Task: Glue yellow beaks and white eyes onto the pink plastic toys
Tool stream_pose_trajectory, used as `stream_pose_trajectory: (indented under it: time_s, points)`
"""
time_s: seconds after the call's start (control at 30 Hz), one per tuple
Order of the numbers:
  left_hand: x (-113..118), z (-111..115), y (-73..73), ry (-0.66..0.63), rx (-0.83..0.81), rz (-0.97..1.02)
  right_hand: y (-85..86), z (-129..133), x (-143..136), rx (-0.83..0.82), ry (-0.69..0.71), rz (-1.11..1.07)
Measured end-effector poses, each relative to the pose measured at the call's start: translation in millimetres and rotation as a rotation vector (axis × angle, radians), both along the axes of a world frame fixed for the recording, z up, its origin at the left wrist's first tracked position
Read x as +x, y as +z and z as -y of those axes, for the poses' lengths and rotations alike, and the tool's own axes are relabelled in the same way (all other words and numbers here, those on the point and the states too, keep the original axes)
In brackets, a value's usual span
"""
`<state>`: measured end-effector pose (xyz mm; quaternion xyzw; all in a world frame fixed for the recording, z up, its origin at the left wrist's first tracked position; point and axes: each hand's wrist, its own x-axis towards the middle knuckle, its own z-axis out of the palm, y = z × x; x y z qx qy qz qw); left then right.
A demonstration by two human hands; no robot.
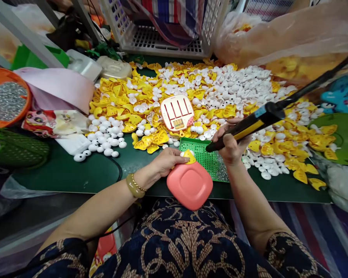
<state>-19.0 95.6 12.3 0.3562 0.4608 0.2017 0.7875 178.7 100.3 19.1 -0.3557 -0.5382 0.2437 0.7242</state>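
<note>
My left hand (168, 161) pinches a coral-pink rounded plastic piece (191, 185) at its top, where a yellow part (189, 156) with white eye pieces is set. The pink piece hangs over the table's front edge. In my right hand (233, 144) is a black electric screwdriver (249, 124) with a yellow stripe, its cable running off to the upper right. Its tip points left, above a green perforated tray (201, 164) that has small screws (222, 170) at its right end. Just behind the tray lies a cream plastic panel (177, 112) with red slots.
Yellow plastic parts (113, 96) and white eye pieces (243, 85) are heaped across the green table (75, 173). An orange bowl of screws (8, 98) and a dark green basket (20, 146) stand left. A white crate (165, 42) is behind; a green lid (336, 143) lies right.
</note>
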Motion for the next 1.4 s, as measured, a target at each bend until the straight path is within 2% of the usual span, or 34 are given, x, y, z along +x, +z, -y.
stream_pose_trajectory:
  time_s: [0.17, 0.53, 0.87, 1.27, 1.4]
  points:
    - [2.2, -2.1, -6.1, -0.005, -0.066, -0.003, -21.0, -5.1, 2.3, -0.067, 0.025, -0.007]
    - [2.8, -3.4, -9.0, -0.014, -0.072, 0.017, -27.7, -9.3, 0.4, -0.016, 0.039, -0.024]
    - [2.9, -3.4, -8.1, -0.021, -0.073, 0.033, -28.4, -9.1, 0.2, 0.003, 0.048, -0.036]
    - [2.8, -4.4, -8.8, -0.038, -0.089, 0.042, -28.5, -8.6, 0.8, -0.109, 0.016, 0.039]
    - [4.8, -4.7, -9.3, -0.019, -0.119, 0.026, -15.4, -3.8, 3.7, -0.05, -0.004, -0.035]
